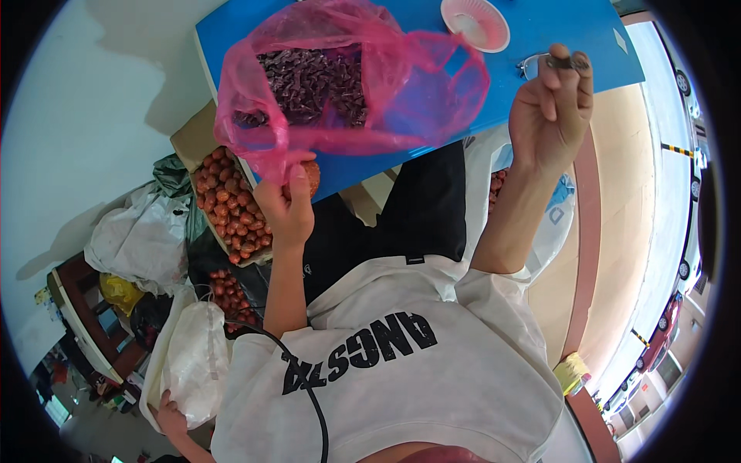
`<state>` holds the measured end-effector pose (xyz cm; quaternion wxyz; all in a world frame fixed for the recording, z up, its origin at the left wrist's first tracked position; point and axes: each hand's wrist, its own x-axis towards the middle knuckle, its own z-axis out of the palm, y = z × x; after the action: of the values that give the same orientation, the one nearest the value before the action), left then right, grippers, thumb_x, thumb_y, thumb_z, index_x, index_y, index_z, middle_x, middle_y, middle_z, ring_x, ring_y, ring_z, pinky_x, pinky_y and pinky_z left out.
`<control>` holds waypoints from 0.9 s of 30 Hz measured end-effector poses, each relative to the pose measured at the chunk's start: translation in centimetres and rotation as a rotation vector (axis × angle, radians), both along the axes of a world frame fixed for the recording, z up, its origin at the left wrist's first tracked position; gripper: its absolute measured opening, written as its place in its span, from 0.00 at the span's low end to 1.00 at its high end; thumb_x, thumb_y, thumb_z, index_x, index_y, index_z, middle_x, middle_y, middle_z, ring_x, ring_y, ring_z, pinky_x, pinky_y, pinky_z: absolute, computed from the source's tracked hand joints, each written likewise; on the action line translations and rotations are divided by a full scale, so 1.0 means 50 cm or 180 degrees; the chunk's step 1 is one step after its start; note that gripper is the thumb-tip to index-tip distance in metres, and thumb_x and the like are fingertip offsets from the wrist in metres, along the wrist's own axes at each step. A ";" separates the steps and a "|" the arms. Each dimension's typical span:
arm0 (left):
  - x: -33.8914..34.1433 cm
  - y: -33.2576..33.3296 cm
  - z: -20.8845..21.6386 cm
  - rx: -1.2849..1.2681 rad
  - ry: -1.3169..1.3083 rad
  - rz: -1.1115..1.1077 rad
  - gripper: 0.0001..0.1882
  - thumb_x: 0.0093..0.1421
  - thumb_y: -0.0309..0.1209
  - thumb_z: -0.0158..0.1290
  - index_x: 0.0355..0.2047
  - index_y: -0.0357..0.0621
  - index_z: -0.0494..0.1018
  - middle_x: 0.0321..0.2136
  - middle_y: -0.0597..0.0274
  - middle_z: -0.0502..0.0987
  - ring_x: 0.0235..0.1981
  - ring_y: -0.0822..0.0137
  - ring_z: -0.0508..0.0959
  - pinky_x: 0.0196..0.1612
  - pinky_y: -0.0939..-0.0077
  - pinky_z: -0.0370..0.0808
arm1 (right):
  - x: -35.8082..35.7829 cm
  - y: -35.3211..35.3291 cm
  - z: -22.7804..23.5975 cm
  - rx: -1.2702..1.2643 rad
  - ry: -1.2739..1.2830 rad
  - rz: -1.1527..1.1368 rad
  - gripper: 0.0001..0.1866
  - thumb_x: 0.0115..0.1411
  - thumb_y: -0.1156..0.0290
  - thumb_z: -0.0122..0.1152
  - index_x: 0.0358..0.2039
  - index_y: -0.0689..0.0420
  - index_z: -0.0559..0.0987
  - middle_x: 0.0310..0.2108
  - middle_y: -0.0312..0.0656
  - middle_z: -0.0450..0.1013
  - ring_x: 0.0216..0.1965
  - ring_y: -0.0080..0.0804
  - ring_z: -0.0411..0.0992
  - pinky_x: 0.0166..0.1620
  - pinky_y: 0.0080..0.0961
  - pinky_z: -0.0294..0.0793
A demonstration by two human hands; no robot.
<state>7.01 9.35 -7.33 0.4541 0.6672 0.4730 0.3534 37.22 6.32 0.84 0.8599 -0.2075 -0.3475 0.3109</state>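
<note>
My left hand (284, 202) grips the gathered edge of a translucent pink plastic bag (347, 85) that lies open on a blue table (540, 38). The bag holds a heap of small dark purple-brown dried pieces (312, 86). My right hand (552, 108) is raised over the table's right side, its fingertips pinched on one small dark piece (567, 62). A pair of glasses (531, 65) lies on the table just behind that hand.
A pink ribbed bowl (475, 23) stands at the table's far edge. A cardboard box of small red-brown fruits (228, 204) sits to the left below the table, with white and dark bags (139, 239) beside it. Another person's hand (171, 417) rests on a white sack at lower left.
</note>
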 end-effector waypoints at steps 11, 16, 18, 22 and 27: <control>-0.019 0.004 -0.038 0.0633 0.0014 0.0115 0.13 0.60 0.28 0.46 0.42 0.36 0.74 0.34 0.57 0.79 0.29 0.68 0.74 0.37 0.79 0.71 | 0.097 0.053 -0.010 -0.2031 -0.1849 -0.1771 0.09 0.60 0.76 0.58 0.41 0.62 0.80 0.32 0.46 0.77 0.23 0.23 0.67 0.25 0.13 0.65; -0.014 0.009 -0.043 0.0293 -0.0300 0.0201 0.13 0.61 0.27 0.45 0.43 0.35 0.73 0.34 0.56 0.79 0.30 0.67 0.75 0.37 0.76 0.74 | 0.160 0.087 -0.013 -0.3395 -0.3554 -0.1865 0.04 0.55 0.76 0.58 0.26 0.61 0.80 0.23 0.41 0.74 0.25 0.33 0.72 0.32 0.22 0.73; -0.020 0.011 -0.048 0.0304 -0.0317 0.0163 0.13 0.60 0.27 0.45 0.43 0.35 0.73 0.34 0.55 0.79 0.30 0.66 0.75 0.38 0.74 0.75 | 0.155 0.102 -0.024 -0.3346 -0.4116 -0.1888 0.05 0.54 0.77 0.58 0.27 0.62 0.81 0.24 0.43 0.75 0.27 0.36 0.73 0.33 0.25 0.73; -0.022 0.014 -0.049 0.0320 -0.0369 0.0123 0.13 0.61 0.27 0.45 0.44 0.34 0.72 0.34 0.54 0.78 0.30 0.65 0.76 0.38 0.73 0.76 | 0.154 0.125 -0.042 -0.3406 -0.4803 -0.1884 0.06 0.52 0.77 0.57 0.28 0.62 0.82 0.26 0.46 0.76 0.29 0.40 0.74 0.35 0.29 0.73; -0.006 0.015 -0.039 0.0252 -0.0602 0.0204 0.13 0.61 0.27 0.46 0.43 0.35 0.73 0.33 0.56 0.78 0.30 0.66 0.75 0.38 0.74 0.75 | 0.162 0.130 -0.053 -0.3864 -0.5150 -0.1858 0.06 0.51 0.77 0.57 0.28 0.62 0.82 0.28 0.46 0.76 0.31 0.43 0.73 0.35 0.31 0.73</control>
<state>6.71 10.08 -9.27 0.4584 0.6328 0.4348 0.4476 45.33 12.80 -1.83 0.1649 -0.8249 -0.5405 -0.0176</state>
